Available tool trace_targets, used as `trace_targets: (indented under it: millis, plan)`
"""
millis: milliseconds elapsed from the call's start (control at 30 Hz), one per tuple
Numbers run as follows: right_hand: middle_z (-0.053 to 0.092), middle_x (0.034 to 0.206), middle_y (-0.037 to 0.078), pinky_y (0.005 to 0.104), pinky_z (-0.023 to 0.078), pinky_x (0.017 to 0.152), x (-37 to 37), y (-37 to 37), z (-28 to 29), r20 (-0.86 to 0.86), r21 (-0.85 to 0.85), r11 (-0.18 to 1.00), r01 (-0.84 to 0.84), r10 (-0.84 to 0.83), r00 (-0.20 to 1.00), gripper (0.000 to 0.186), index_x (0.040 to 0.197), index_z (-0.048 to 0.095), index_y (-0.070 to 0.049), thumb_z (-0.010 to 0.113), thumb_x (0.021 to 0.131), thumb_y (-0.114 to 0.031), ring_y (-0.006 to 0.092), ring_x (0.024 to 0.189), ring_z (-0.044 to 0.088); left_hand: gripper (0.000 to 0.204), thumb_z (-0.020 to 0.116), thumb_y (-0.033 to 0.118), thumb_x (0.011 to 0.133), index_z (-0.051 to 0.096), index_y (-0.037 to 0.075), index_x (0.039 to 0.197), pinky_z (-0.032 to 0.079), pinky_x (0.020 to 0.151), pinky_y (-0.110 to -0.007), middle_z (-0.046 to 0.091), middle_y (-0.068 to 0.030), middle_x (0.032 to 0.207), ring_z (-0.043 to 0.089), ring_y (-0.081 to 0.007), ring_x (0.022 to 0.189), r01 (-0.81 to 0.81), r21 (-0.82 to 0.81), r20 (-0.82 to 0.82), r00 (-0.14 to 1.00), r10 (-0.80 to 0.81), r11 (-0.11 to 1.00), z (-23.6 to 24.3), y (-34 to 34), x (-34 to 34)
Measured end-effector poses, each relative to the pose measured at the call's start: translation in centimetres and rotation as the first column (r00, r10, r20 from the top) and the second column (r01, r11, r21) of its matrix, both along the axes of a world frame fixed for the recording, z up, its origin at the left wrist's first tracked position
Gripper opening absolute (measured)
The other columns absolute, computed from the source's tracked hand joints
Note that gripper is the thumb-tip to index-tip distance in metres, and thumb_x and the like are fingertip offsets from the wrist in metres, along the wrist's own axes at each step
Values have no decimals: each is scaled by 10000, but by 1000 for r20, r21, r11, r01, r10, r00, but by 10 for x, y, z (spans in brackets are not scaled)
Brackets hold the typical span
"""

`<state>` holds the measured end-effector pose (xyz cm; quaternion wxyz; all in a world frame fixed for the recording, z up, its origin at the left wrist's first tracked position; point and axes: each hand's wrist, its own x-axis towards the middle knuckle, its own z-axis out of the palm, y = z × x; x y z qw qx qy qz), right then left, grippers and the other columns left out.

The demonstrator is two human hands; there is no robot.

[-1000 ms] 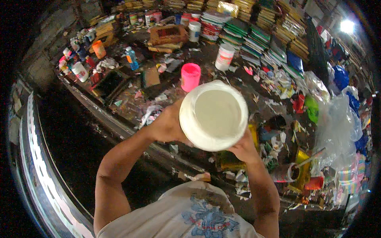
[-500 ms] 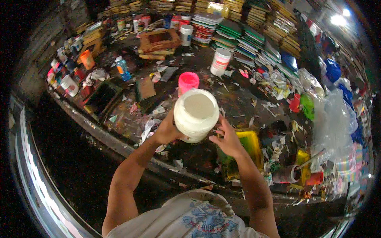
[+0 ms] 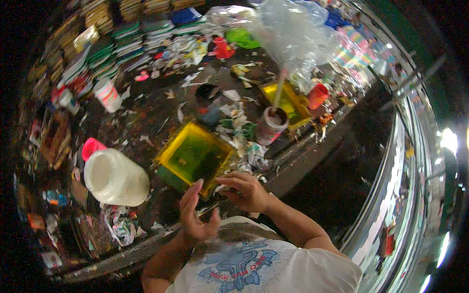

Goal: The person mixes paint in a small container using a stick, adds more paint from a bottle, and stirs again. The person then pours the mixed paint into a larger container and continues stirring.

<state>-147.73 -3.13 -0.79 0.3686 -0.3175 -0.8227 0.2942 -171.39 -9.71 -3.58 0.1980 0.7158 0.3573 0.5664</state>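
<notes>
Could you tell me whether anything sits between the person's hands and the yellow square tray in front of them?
Nothing visible does. The left hand is raised just below the yellow square tray, its fingers overlapping the near edge, and the right hand rests at the tray's near right corner among paper scraps. The white jar stands off to the left.

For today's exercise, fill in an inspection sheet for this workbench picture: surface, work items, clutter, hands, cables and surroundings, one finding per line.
Surface: dark workbench, stained and strewn with scraps.
Work items: yellow square tray just beyond both hands; white plastic jar set down to its left.
Clutter: paper scraps, pink cup, cup with stick, second yellow tray, red cup, clear plastic bag.
Hands: left hand open, empty; right hand curled by the tray edge, grip unclear.
Cables: nothing seen.
Surroundings: stacked books along the far side.
</notes>
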Motion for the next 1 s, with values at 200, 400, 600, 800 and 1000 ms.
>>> trace_targets:
  millis: [200,400,600,800,1000]
  plan:
    - [728,1318,166,445,613,979,99,-26,0,-96,57,982,179,-173,980,700,1477,683,-81,751,806,106,391,1195,725,1258,945,402,889,132,-33,1743,255,1358,-525,261,-295,1792,305,-446,1662,221,-260,304,943,-137,940,-30,93,154]
    - [755,1286,172,389,624,933,244,-103,11,-124,23,858,513,-507,853,574,1408,729,-80,718,876,134,346,1128,758,1409,1033,320,774,77,-5,1756,221,1367,-516,243,-294,1791,266,-420,1671,-316,-108,111,938,327,943,-92,203,259]
    - [781,1241,166,349,635,909,368,-208,-33,-76,-56,530,846,-848,525,403,1295,776,-40,726,936,135,263,1078,788,1268,1064,252,621,370,-8,1651,486,1182,-471,606,-202,1525,617,-332,1396,-401,-351,189,855,483,846,-120,261,283]
    - [787,1219,181,387,641,890,456,-279,-43,3,-129,341,931,-939,345,311,1262,781,-39,716,978,67,337,1043,795,1088,1025,426,693,524,13,1565,578,1118,-455,657,-174,1534,705,-386,1280,-669,-324,-262,743,616,668,-124,276,273]
    - [788,1207,178,398,647,895,525,-270,-40,-12,-12,283,959,-959,283,347,1286,778,-59,722,967,65,342,1048,792,873,986,101,755,563,-15,1509,545,1135,-437,690,-160,1480,667,-284,1339,-382,-197,-56,924,378,903,-86,241,318]
